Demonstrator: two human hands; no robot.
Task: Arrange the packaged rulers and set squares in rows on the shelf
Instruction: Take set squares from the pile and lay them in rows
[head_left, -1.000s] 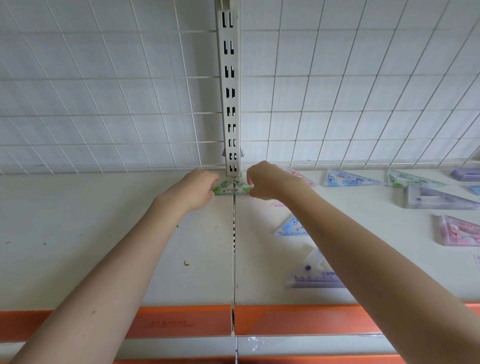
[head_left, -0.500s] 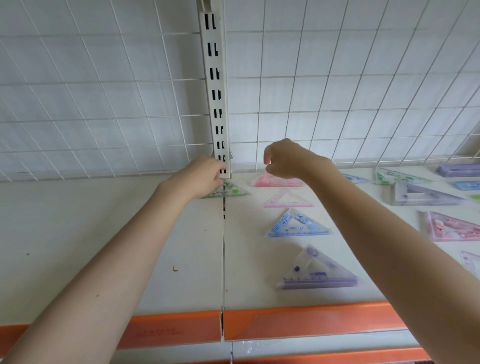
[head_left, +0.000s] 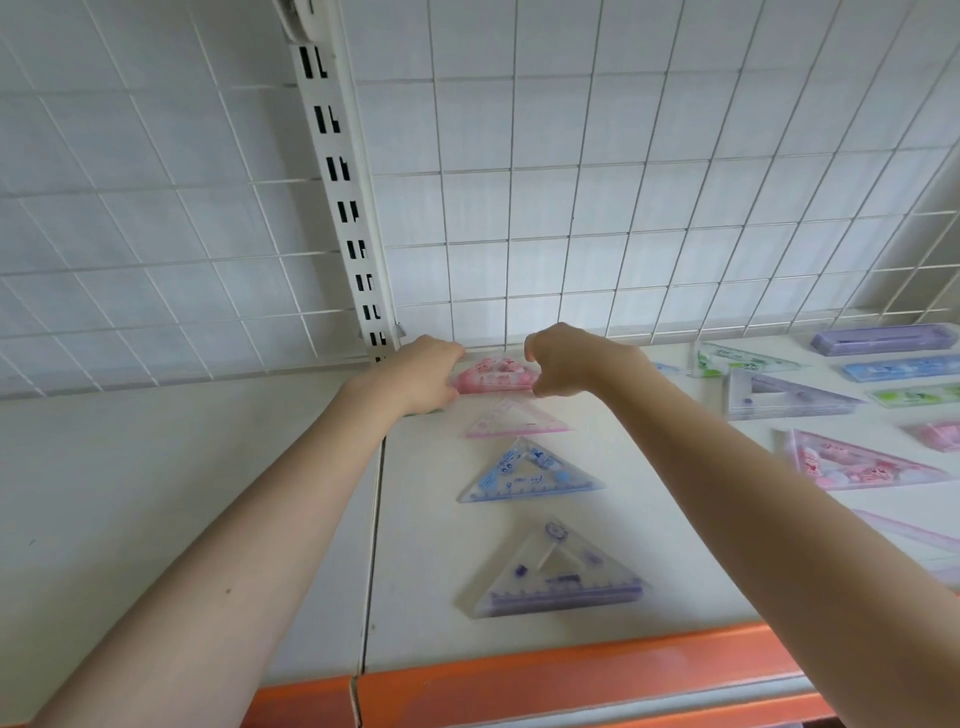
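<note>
A column of packaged set squares lies on the white shelf (head_left: 208, 493). At the back is a pink set square (head_left: 493, 376), then a pale pink one (head_left: 514, 422), a blue one (head_left: 524, 475) and a purple one (head_left: 556, 579) nearest the front. My left hand (head_left: 421, 376) grips the left corner of the back pink set square with curled fingers. My right hand (head_left: 566, 364) pinches its right corner. A sliver of green shows under my left hand; the rest there is hidden.
Right of my arm lie a green set square (head_left: 737, 358), a large purple one (head_left: 784, 397), a large pink one (head_left: 857, 465) and boxed rulers (head_left: 883, 338). A slotted upright (head_left: 343, 182) and wire grid (head_left: 623, 208) back the shelf. An orange strip (head_left: 519, 675) edges its front.
Both hands let go of the green set square by the upright and moved right to the pink one at the back. The view shifted right and closer.
</note>
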